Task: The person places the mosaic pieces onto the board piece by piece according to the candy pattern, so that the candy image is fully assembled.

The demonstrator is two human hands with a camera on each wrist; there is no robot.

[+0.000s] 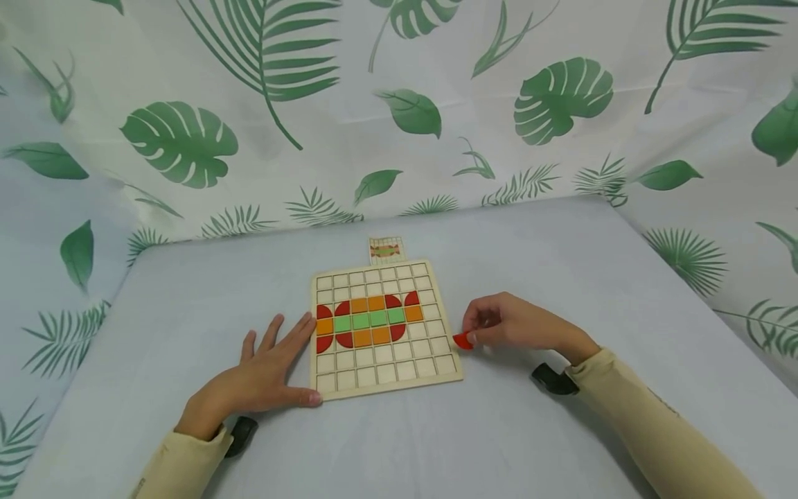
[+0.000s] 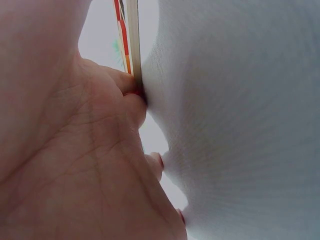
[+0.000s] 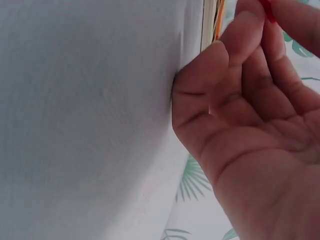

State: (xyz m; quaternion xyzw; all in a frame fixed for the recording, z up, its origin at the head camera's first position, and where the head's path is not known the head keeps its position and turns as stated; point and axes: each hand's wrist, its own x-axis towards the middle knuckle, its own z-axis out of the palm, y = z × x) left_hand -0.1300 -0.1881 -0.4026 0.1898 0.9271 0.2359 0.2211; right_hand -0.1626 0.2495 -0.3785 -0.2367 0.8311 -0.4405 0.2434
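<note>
A square wooden grid board (image 1: 415, 369) lies flat on the table. Set in its cells are red quarter-round tiles (image 1: 399, 333), orange square tiles (image 1: 380, 336) and a row of green square tiles (image 1: 360, 321). Along the board's left edge rests my left hand (image 1: 262, 378), fingers spread, its thumb at the near left corner. In the left wrist view the board's edge (image 2: 134, 40) meets the fingers. Just off the right edge, my right hand (image 1: 514, 322) pinches a red quarter-round tile (image 1: 463, 341) between thumb and finger; the right wrist view shows only a sliver of that tile (image 3: 269, 10).
A small pattern card (image 1: 386, 250) with a similar coloured design touches the board's far edge. The table (image 1: 399, 450) has a pale cloth. Behind and beside it hangs a white sheet with green leaf prints (image 1: 414, 111).
</note>
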